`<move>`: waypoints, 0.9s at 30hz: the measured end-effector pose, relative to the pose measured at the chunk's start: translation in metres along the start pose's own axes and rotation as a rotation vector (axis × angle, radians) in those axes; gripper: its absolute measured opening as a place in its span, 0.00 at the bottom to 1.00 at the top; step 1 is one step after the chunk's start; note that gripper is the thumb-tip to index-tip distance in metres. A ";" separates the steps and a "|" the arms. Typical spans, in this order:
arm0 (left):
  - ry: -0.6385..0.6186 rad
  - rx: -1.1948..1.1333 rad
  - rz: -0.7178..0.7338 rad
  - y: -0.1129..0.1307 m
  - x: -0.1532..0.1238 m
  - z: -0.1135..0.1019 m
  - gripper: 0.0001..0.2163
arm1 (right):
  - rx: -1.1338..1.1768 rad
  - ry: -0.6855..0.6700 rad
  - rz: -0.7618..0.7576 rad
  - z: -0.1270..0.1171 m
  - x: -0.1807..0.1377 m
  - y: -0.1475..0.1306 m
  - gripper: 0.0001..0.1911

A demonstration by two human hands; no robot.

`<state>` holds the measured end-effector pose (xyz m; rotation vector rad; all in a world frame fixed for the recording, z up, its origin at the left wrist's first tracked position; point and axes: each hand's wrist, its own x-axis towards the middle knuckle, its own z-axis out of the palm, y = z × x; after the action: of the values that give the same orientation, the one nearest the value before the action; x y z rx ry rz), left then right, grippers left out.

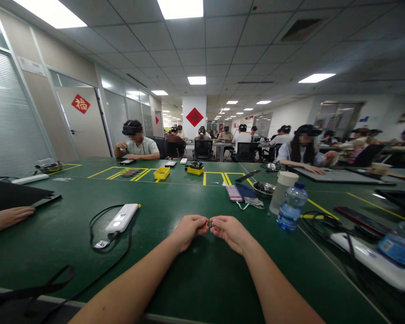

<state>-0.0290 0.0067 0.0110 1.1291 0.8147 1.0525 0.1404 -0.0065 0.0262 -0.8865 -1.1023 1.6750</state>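
Observation:
Over the middle of the green table (155, 279), my left hand (191, 230) and my right hand (228, 231) meet almost fingertip to fingertip. Thumb and fingers of my left hand pinch a tiny reddish piece (207, 223). My right hand is also closed in a pinch, on a tiny dark piece (212, 224) right beside it. Both pieces are mostly covered by the fingers and too small to name. Whether they touch each other I cannot tell.
Left of my hands lies a white power bank (122, 218) with a black cable. To the right stand a water bottle (292, 207), a white cup (281, 193) and a metal bowl (265, 189). Yellow trays (162, 173) sit farther back. A co-worker's hand (10, 219) rests at left.

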 end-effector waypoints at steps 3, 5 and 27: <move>-0.007 -0.167 -0.013 0.011 -0.005 0.003 0.08 | 0.043 0.004 -0.009 0.002 -0.002 -0.004 0.10; -0.020 -0.222 -0.002 0.018 -0.008 0.006 0.08 | 0.071 0.009 -0.022 0.003 -0.002 -0.005 0.11; 0.047 0.538 0.186 0.000 0.000 -0.003 0.08 | -0.392 0.093 -0.208 0.001 0.005 0.008 0.16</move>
<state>-0.0321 0.0076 0.0103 1.6635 1.0835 1.0431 0.1355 -0.0037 0.0181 -1.0429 -1.4332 1.2557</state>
